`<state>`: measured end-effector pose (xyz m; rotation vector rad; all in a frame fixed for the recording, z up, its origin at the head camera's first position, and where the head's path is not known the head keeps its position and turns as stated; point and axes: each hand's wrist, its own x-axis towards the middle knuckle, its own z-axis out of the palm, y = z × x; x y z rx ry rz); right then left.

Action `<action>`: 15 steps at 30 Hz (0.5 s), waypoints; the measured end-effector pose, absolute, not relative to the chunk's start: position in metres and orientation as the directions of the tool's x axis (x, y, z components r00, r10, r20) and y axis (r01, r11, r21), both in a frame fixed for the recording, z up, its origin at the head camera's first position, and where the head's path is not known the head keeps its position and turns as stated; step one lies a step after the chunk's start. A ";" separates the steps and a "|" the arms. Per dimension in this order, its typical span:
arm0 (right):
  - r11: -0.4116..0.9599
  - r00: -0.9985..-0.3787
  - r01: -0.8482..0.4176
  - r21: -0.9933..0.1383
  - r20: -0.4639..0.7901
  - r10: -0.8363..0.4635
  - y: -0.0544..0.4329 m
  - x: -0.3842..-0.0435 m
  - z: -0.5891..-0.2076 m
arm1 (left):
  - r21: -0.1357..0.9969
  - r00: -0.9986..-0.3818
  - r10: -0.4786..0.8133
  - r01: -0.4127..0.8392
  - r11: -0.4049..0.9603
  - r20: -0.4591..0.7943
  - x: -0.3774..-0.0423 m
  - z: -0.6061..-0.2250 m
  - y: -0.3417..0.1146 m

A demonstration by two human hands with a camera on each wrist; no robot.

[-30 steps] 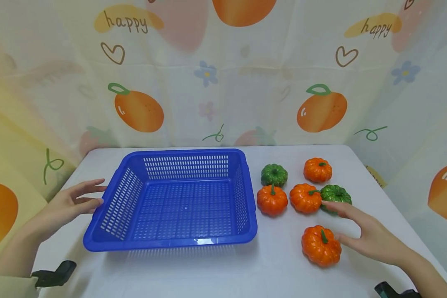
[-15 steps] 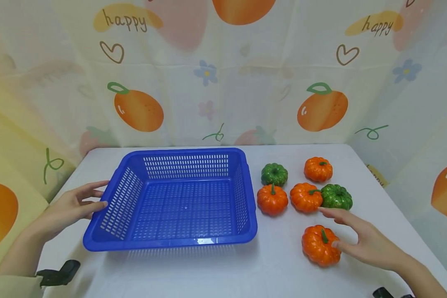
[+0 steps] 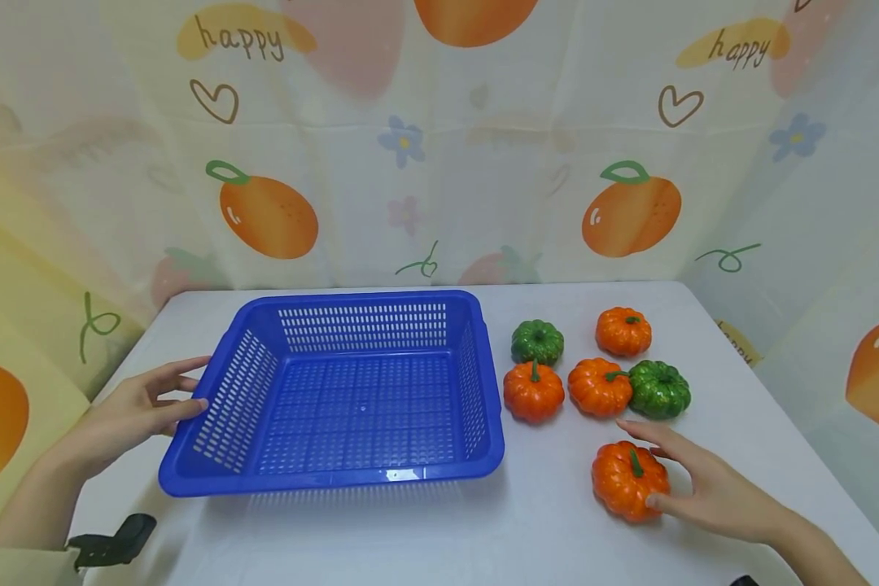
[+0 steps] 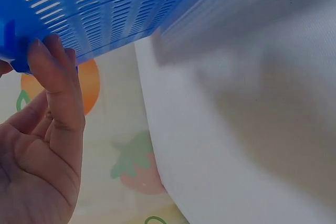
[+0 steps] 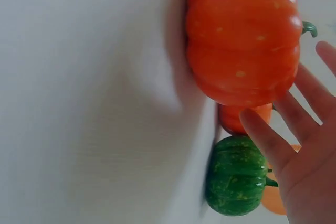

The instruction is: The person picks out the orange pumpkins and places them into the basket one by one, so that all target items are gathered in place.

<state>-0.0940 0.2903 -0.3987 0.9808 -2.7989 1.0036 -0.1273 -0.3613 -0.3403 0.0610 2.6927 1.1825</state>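
Observation:
My left hand pinches the left rim of a blue plastic basket, thumb on top and fingers beneath; in the left wrist view its fingers meet the basket's edge. My right hand spreads around the right side of the front orange toy pumpkin. Its thumb overlaps the pumpkin's lower right, and the other fingers reach behind it. In the right wrist view those fingers are nearly straight beside the pumpkin; whether they touch it I cannot tell.
Beyond the front pumpkin sit orange pumpkins and two green ones, right of the basket. The white table ends at a patterned curtain behind.
My right hand has come nearer and left, from beside the right green pumpkin to around the front orange one. My left thumb has moved onto the basket's rim. Basket and pumpkins stay put.

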 end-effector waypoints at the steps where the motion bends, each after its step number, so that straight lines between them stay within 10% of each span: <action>1: 0.601 -0.808 -0.555 -0.575 0.198 -0.555 0.290 -0.093 -0.399 | 0.733 -0.979 0.118 -0.042 0.678 -0.166 -0.127 -0.340 -0.361; 15: 0.707 -0.868 -0.444 -0.550 0.069 -0.492 0.289 -0.085 -0.407 | 0.730 -0.977 0.113 -0.058 0.681 -0.183 -0.128 -0.340 -0.360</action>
